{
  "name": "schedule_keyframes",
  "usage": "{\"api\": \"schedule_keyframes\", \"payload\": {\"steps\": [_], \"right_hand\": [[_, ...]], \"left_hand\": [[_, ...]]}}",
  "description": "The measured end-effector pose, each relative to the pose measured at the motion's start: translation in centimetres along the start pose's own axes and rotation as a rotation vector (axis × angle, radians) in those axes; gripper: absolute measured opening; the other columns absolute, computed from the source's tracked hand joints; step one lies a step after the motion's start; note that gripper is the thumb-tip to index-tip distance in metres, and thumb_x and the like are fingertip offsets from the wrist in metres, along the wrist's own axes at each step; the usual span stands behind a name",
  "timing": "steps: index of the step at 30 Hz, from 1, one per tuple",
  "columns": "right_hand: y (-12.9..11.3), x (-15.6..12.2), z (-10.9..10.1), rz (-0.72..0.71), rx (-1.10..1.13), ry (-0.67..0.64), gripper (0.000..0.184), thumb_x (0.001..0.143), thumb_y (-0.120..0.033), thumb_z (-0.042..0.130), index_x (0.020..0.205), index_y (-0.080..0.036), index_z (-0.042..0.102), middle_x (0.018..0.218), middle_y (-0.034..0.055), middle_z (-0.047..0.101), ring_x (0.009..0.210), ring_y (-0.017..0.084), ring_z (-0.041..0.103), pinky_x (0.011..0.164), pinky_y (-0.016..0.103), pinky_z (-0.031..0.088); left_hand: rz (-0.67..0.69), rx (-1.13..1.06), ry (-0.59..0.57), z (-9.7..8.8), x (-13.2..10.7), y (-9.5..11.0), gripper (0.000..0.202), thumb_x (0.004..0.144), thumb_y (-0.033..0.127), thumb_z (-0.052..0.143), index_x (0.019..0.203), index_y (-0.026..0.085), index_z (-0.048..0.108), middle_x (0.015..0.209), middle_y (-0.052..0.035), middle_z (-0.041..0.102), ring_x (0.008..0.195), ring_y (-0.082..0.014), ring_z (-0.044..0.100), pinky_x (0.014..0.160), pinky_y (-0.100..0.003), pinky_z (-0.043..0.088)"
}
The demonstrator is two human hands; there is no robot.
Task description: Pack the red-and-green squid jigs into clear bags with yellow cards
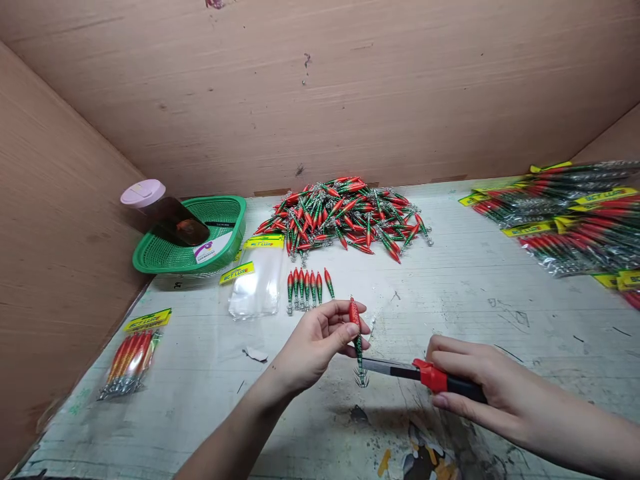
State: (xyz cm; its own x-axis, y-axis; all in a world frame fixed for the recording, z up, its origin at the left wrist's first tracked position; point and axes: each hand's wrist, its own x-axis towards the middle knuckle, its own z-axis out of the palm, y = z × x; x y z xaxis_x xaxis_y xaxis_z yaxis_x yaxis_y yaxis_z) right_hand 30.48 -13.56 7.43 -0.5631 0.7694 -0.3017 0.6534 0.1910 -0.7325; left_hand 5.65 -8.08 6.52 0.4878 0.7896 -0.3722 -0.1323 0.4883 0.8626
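Note:
My left hand (320,340) pinches a red and green squid-jig lure (357,337) upright, its hooks pointing down. My right hand (480,383) is closed round the red and black handle of pliers (400,369), whose metal tip touches the lure near its lower end. Just beyond my left hand a row of several lures (307,287) lies side by side on the table. A large heap of the same lures (345,215) lies at the back centre.
Empty clear bags with yellow headers (257,280) lie left of the row. A green basket (225,257) holds a bottle with a pink lid (145,195). One packed bag (133,357) lies at the left; a stack of packed bags (575,220) at the right. Wooden walls enclose the table.

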Motion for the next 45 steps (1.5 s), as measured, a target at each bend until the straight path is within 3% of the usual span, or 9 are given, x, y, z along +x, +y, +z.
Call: {"api": "schedule_keyframes", "payload": {"steps": [8, 18, 23, 45], "right_hand": [[-0.63, 0.11, -0.11, 0.001, -0.018, -0.018, 0.024, 0.094, -0.04, 0.044, 0.083, -0.021, 0.055, 0.085, 0.0037, 0.058, 0.079, 0.017, 0.057, 0.071, 0.026, 0.043], [-0.27, 0.62, -0.07, -0.021, -0.063, -0.006, 0.031, 0.095, -0.045, 0.041, 0.077, -0.02, 0.049, 0.078, 0.0036, 0.057, 0.073, 0.017, 0.055, 0.067, 0.027, 0.041], [-0.37, 0.64, -0.26, -0.01, -0.005, -0.012, 0.029, 0.094, -0.044, 0.044, 0.082, -0.02, 0.054, 0.084, 0.004, 0.058, 0.08, 0.018, 0.056, 0.073, 0.028, 0.042], [-0.78, 0.1, 0.05, 0.023, -0.034, -0.043, 0.034, 0.094, -0.048, 0.04, 0.077, -0.02, 0.05, 0.08, 0.0047, 0.059, 0.073, 0.018, 0.055, 0.068, 0.028, 0.042]], "left_hand": [[0.02, -0.012, 0.054, 0.4, -0.56, -0.06, 0.04, 0.07, 0.038, 0.077, 0.097, 0.013, 0.062, 0.083, -0.0035, 0.066, 0.071, -0.0135, 0.066, 0.062, -0.023, 0.051], [0.019, -0.002, 0.091, -0.4, -0.57, -0.06, 0.041, 0.07, 0.039, 0.077, 0.098, 0.013, 0.062, 0.084, -0.0035, 0.065, 0.073, -0.0156, 0.067, 0.063, -0.025, 0.053], [0.002, 0.02, 0.072, -0.27, -0.71, 0.38, 0.038, 0.07, 0.038, 0.078, 0.094, 0.013, 0.062, 0.083, -0.0032, 0.066, 0.072, -0.0148, 0.067, 0.062, -0.024, 0.052], [-0.022, -0.009, 0.027, 0.11, -0.53, 0.11, 0.034, 0.07, 0.037, 0.077, 0.091, 0.014, 0.062, 0.083, -0.0038, 0.066, 0.071, -0.0152, 0.067, 0.059, -0.023, 0.049]]}}
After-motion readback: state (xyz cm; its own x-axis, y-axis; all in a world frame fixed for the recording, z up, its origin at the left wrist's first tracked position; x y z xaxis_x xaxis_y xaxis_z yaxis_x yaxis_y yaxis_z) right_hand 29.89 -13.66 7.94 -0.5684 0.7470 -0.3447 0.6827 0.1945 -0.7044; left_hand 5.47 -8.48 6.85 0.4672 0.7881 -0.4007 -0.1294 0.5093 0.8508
